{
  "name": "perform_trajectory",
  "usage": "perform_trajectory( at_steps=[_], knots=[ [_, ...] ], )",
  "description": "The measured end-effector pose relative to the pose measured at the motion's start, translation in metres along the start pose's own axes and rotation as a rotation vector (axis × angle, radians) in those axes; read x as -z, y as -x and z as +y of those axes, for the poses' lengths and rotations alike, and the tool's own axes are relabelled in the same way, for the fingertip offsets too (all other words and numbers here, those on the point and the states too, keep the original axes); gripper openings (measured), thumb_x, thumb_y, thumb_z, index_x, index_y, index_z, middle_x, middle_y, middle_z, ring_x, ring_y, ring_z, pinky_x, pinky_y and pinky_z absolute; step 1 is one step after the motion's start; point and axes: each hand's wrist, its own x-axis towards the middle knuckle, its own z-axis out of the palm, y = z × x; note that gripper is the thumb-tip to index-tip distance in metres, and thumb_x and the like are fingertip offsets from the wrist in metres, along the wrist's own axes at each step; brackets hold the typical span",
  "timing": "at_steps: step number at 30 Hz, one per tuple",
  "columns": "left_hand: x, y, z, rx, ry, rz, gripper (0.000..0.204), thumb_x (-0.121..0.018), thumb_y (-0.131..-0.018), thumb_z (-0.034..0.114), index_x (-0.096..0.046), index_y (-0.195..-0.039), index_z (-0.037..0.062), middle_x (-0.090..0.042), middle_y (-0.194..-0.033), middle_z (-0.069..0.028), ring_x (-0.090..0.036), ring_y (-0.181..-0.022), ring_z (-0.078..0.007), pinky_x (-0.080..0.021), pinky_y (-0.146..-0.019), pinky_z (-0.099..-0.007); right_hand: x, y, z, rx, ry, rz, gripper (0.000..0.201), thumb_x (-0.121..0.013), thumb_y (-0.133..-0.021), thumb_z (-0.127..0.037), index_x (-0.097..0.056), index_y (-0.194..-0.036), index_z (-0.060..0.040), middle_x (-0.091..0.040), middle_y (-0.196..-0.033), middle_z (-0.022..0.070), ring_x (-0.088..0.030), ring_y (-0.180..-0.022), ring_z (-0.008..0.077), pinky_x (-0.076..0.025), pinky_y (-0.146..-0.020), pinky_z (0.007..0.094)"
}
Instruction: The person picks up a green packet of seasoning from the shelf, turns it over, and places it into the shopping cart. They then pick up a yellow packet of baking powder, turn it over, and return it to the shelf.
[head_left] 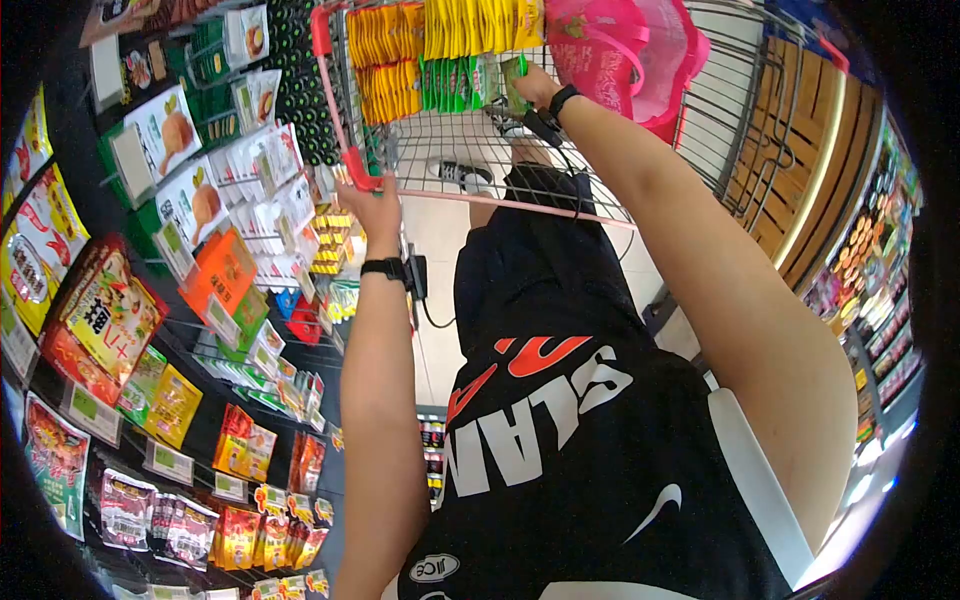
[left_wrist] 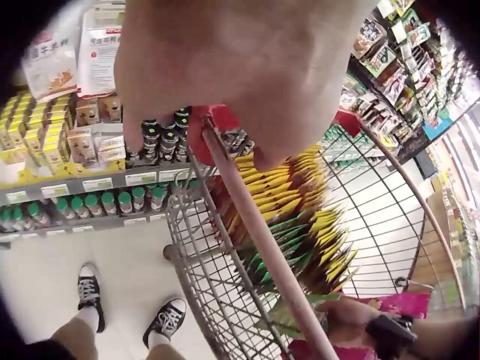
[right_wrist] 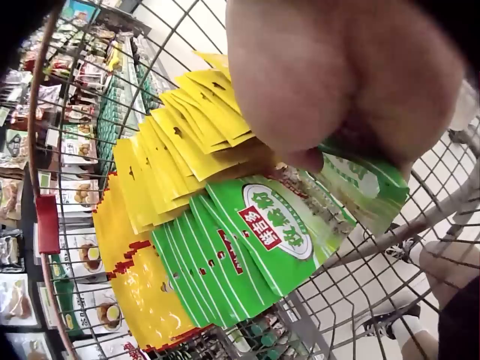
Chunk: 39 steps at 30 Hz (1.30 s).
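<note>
My left hand [head_left: 375,208] grips the shopping cart at the red corner piece by the end of its pinkish handle bar [left_wrist: 259,225]. Inside the cart, my right hand [head_left: 540,88] pinches a green seasoning packet [right_wrist: 364,180] by its edge. That packet is beside a standing row of green packets [right_wrist: 240,240], each with a white oval label. Yellow packets [right_wrist: 161,165] stand in rows behind them, and yellow-and-red ones [right_wrist: 142,292] are lined up alongside. The right wrist view shows the back of the hand covering part of the held packet.
A pink bag [head_left: 620,60] lies in the cart, right of the packets. Wire walls [head_left: 735,110] surround the load. Shelves of hanging packets [head_left: 130,310] run close along the left, with green-capped bottles [left_wrist: 109,202] on a low shelf. A wooden slatted stand [head_left: 800,140] is at the right.
</note>
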Motion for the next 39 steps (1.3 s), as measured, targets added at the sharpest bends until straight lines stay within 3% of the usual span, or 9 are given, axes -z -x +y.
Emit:
perform_trajectory(
  at_steps=[2, 5, 6, 9, 12, 15, 19, 20, 39],
  knots=[
    [-0.002, -0.016, 0.000, -0.006, 0.144, -0.170, 0.102, -0.074, -0.081, 0.029, -0.007, -0.144, -0.0148, -0.017, -0.148, -0.0362, -0.020, -0.140, -0.0467, -0.021, -0.116, -0.0482, -0.011, -0.023, 0.011, -0.043, -0.031, 0.000, 0.044, -0.058, -0.085, -0.020, -0.051, -0.127, -0.0066, -0.066, -0.100, 0.0162, -0.064, -0.076, 0.0276, -0.051, -0.050, 0.0411],
    [-0.014, -0.020, 0.007, 0.068, 0.029, -0.041, 0.096, -0.079, -0.076, 0.024, -0.018, -0.142, -0.0099, -0.031, -0.140, -0.0293, -0.031, -0.133, -0.0407, -0.025, -0.113, -0.0443, -0.024, -0.054, 0.030, -0.117, -0.083, 0.008, 0.045, -0.058, -0.086, -0.024, -0.050, -0.128, -0.0086, -0.065, -0.099, 0.0151, -0.064, -0.076, 0.0282, -0.051, -0.049, 0.0422],
    [-0.010, -0.022, 0.007, 0.104, 0.056, -0.148, 0.101, -0.075, -0.079, 0.026, -0.006, -0.142, -0.0140, -0.016, -0.147, -0.0388, -0.019, -0.139, -0.0490, -0.020, -0.117, -0.0466, -0.021, -0.054, 0.024, -0.162, 0.000, -0.050, 0.045, -0.057, -0.087, -0.027, -0.049, -0.128, -0.0086, -0.065, -0.096, 0.0137, -0.063, -0.075, 0.0275, -0.053, -0.050, 0.0436],
    [-0.007, -0.021, 0.006, 0.086, 0.066, -0.168, 0.099, -0.074, -0.078, 0.024, -0.007, -0.141, -0.0135, -0.019, -0.144, -0.0388, -0.021, -0.137, -0.0496, -0.021, -0.116, -0.0472, -0.026, -0.057, 0.022, -0.193, 0.006, -0.015, 0.046, -0.057, -0.089, -0.023, -0.044, -0.132, -0.0096, -0.064, -0.102, 0.0139, -0.064, -0.079, 0.0291, -0.056, -0.052, 0.0489],
    [-0.004, -0.020, 0.007, 0.059, 0.018, -0.180, 0.094, -0.073, -0.078, 0.022, -0.010, -0.138, -0.0128, -0.021, -0.141, -0.0392, -0.024, -0.135, -0.0508, -0.022, -0.115, -0.0481, -0.036, -0.057, 0.025, -0.222, -0.189, -0.122, 0.059, -0.056, -0.090, -0.011, -0.030, -0.143, -0.0146, -0.055, -0.125, 0.0169, -0.061, -0.103, 0.0345, -0.059, -0.064, 0.0554],
    [-0.001, -0.021, 0.008, 0.038, 0.013, -0.205, 0.091, -0.073, -0.078, 0.022, -0.012, -0.136, -0.0124, -0.020, -0.140, -0.0403, -0.026, -0.133, -0.0521, -0.024, -0.114, -0.0489, -0.040, -0.047, 0.026, -0.125, -0.182, -0.153, 0.082, -0.062, -0.085, -0.010, -0.014, -0.151, -0.0127, -0.057, -0.125, 0.0213, -0.065, -0.090, 0.0330, -0.055, -0.054, 0.0429],
    [-0.007, -0.025, 0.010, 0.089, -0.045, -0.187, 0.089, -0.073, -0.077, 0.023, -0.013, -0.133, -0.0119, -0.020, -0.139, -0.0423, -0.027, -0.131, -0.0538, -0.027, -0.111, -0.0500, -0.045, -0.026, 0.006, -0.227, -0.398, -0.200, 0.090, -0.059, -0.086, -0.001, -0.007, -0.154, -0.0293, -0.034, -0.148, 0.0182, -0.048, -0.123, 0.0393, -0.049, -0.087, 0.0640],
    [-0.006, -0.025, 0.010, 0.063, -0.042, -0.186, 0.088, -0.073, -0.077, 0.025, -0.014, -0.131, -0.0119, -0.019, -0.138, -0.0436, -0.027, -0.131, -0.0542, -0.027, -0.111, -0.0505, -0.040, -0.019, -0.005, -0.248, -0.500, -0.254, 0.091, -0.057, -0.086, 0.002, -0.007, -0.153, -0.0323, -0.023, -0.154, 0.0157, -0.036, -0.132, 0.0409, -0.037, -0.096, 0.0719],
    [-0.009, -0.026, 0.007, 0.117, -0.033, -0.193, 0.092, -0.075, -0.077, 0.026, -0.013, -0.133, -0.0136, -0.018, -0.139, -0.0445, -0.026, -0.132, -0.0541, -0.027, -0.112, -0.0487, -0.041, -0.032, -0.017, -0.258, -0.265, -0.297, 0.102, -0.066, -0.085, -0.003, 0.009, -0.153, -0.0169, -0.008, -0.158, 0.0219, -0.030, -0.140, 0.0391, -0.047, -0.103, 0.0535]
  ],
)
